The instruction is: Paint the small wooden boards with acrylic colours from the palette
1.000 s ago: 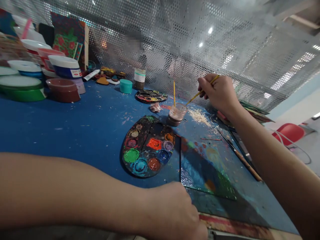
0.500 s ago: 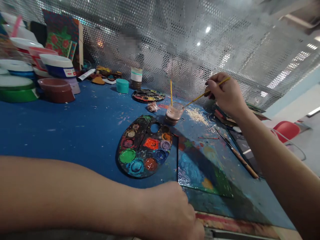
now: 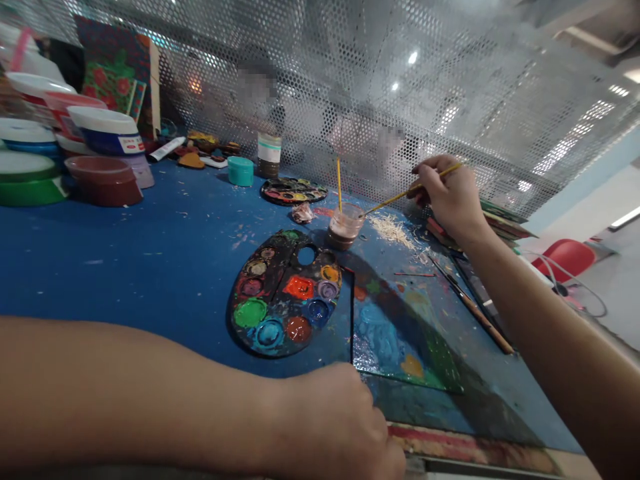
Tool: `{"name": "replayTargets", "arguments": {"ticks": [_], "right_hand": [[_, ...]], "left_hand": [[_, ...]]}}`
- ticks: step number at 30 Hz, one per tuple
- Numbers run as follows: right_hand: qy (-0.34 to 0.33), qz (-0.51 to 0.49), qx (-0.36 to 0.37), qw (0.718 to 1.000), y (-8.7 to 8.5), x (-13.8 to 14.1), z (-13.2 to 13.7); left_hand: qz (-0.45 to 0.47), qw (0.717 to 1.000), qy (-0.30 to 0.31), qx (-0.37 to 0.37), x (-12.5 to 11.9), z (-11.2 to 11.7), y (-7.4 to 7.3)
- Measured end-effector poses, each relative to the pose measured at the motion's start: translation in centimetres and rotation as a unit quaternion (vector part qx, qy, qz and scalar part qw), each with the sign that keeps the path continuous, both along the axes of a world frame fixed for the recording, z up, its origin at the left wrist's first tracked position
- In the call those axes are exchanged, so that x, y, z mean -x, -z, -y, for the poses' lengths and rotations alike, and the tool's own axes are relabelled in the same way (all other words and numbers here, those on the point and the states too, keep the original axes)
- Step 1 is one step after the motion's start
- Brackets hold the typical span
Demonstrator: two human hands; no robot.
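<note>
My right hand [image 3: 450, 197] pinches a thin yellow paintbrush [image 3: 400, 195] whose tip dips into a small glass of brownish water [image 3: 344, 227]. A second yellow brush [image 3: 339, 183] stands in that glass. My left hand [image 3: 345, 427] rests as a closed fist at the near table edge, by the corner of a small painted canvas [image 3: 400, 333] lying flat. What its fingers hold, if anything, is hidden. A dark oval palette [image 3: 285, 293] with several paint wells lies just left of the canvas.
Large paint tubs [image 3: 100, 150] are stacked at the far left on the blue table [image 3: 125, 253]. A second palette [image 3: 293, 191], a teal lid [image 3: 241, 171] and a jar [image 3: 269, 153] sit by the perforated metal screen. Loose brushes [image 3: 473, 307] lie right of the canvas.
My right hand has drifted a little to the right with the brush, whose tip stays in the water glass. My left fist has stayed in place.
</note>
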State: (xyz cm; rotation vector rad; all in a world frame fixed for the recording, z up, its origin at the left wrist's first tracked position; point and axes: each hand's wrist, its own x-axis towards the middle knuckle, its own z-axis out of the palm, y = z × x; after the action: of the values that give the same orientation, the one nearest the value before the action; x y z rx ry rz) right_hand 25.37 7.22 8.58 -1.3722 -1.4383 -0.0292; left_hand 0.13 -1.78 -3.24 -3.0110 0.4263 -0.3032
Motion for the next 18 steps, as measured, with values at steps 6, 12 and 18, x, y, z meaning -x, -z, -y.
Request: {"name": "replayTargets", "arguments": {"ticks": [6,12,18], "right_hand": [[-0.005,-0.047,-0.052,0.998,-0.3,-0.4,0.3],[-0.024,-0.06,0.007,0.998,-0.1,-0.4,1.0],[-0.046,-0.075,0.028,0.996,-0.1,-0.7,1.9]], "left_hand": [[-0.005,1.0,0.001,0.004,-0.1,-0.1,0.1],[-0.014,1.0,0.007,-0.006,-0.1,-0.1,-0.3],[0.006,1.0,-0.002,-0.007,-0.1,0.1,0.0]]}}
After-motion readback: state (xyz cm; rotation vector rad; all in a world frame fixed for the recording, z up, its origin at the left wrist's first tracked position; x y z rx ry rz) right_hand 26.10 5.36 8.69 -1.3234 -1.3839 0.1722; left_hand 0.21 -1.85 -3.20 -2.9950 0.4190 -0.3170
